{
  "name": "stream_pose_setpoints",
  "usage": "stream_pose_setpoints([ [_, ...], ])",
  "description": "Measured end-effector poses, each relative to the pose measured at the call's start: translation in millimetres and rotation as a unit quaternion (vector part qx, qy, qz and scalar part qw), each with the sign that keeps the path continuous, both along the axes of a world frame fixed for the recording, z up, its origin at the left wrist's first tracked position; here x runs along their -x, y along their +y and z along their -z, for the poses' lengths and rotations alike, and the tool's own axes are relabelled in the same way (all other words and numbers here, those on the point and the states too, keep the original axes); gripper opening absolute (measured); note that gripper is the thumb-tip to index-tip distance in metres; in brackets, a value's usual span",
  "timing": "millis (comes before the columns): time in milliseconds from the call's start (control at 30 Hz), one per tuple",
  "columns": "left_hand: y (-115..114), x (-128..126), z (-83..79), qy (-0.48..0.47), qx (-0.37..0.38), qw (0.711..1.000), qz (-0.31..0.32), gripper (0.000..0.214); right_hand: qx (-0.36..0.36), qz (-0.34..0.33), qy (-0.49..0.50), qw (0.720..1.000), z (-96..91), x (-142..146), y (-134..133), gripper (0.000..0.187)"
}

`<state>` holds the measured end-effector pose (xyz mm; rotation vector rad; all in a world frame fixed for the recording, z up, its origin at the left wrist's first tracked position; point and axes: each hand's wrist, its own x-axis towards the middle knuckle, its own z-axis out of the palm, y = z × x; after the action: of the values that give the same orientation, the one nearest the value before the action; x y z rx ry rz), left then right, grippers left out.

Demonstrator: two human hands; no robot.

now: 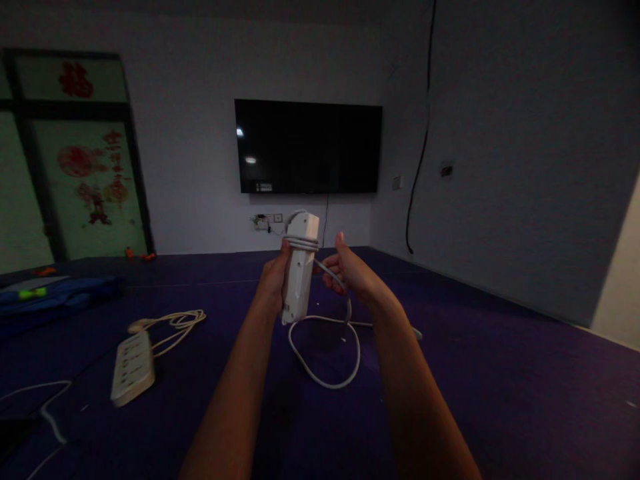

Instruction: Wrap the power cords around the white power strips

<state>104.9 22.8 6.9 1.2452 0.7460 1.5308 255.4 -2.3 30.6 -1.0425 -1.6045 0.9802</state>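
Purple surface: far edge meets the far wall below the black television; right edge runs along the right wall, from the far right corner towards you. Widest stretch to move in: from your right forearm across to that right edge. Left side is tighter. A second power strip lies there, well short of the far edge, its beige cord bunched between it and your left forearm. A thin white cable crosses nearer to you, and blue fabric lies further off, towards the far left.

White power strip: between your hands, held upright over the surface, top leaning slightly right. Your left hand is closed round its left side, thumb up. Grey cord makes several turns about the strip's upper part, then runs from its right side to your right hand. That hand is just beside the strip, thumb raised apart, fingers curled near the cord; cannot tell whether they pinch it. Below, more cord lies looped on the surface, one stretch passing behind your right forearm
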Motion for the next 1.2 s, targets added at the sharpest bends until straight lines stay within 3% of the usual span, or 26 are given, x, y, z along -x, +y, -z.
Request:
stream_pose_setpoints([
  [100, 3.9, 9.1, 0.5, 0.001, 0.012, 1.000, -0.018, 0.066, 0.024, 0.009, 0.010, 1.000, -4.6, -4.7, -6.5, 0.076],
  [200, 7.0, 15.4, 3.0, 0.032, -0.005, 0.997, -0.075, 0.063, 0.018, 0.035, 0.020, 0.999, -8.0, -1.1, -11.7, 0.070],
  [500, 2.3, 13.3, -0.1, 0.087, -0.114, 0.966, -0.214, 0.060, -0.070, 0.093, -0.055, 0.992, -4.3, 19.2, -13.8, 0.057],
  [667, -8.1, 8.9, -1.5, 0.197, -0.202, 0.900, -0.332, 0.054, -0.137, 0.148, -0.098, 0.975, 0.3, 27.4, -11.4, 0.067],
  [833, -14.0, 0.2, 2.5, 0.354, -0.215, 0.762, -0.498, 0.051, -0.158, 0.229, -0.134, 0.951, 1.9, 37.8, -12.7, 0.072],
  [933, -15.4, -5.2, 4.3, 0.403, -0.241, 0.702, -0.536, 0.049, -0.156, 0.250, -0.125, 0.948, 3.3, 40.7, -12.0, 0.070],
  [1067, -16.7, -6.5, 3.5, 0.439, -0.271, 0.676, -0.527, 0.048, -0.155, 0.244, -0.096, 0.953, 4.0, 40.1, -10.4, 0.069],
  [1200, -20.0, -1.2, -4.6, 0.456, -0.287, 0.705, -0.462, 0.051, -0.165, 0.229, -0.074, 0.956, 3.8, 34.7, -6.5, 0.068],
])
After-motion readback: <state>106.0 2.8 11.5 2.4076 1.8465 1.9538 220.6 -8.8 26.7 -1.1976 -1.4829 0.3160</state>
